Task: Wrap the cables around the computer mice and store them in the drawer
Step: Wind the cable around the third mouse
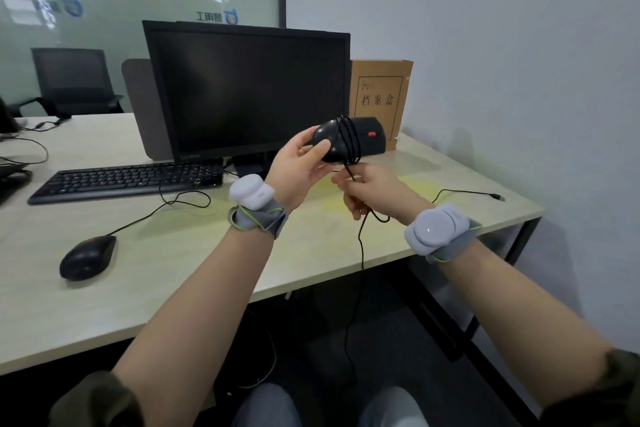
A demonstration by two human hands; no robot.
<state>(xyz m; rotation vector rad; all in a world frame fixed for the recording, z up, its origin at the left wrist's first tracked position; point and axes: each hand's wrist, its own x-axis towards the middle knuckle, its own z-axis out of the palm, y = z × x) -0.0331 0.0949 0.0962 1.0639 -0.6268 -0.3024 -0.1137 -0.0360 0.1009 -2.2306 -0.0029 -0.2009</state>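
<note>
My left hand grips a black computer mouse in the air above the desk, in front of the monitor's right corner. Several turns of its black cable lie around the mouse's middle. My right hand pinches the loose cable just below the mouse. From there the cable hangs down past the desk edge toward the floor. A second black mouse lies on the desk at the left, its cable trailing in loops toward the keyboard. No drawer is in view.
A dark monitor and black keyboard stand on the pale desk. A brown file box and a black device sit behind the held mouse. A USB plug lies near the desk's right edge. An office chair is behind.
</note>
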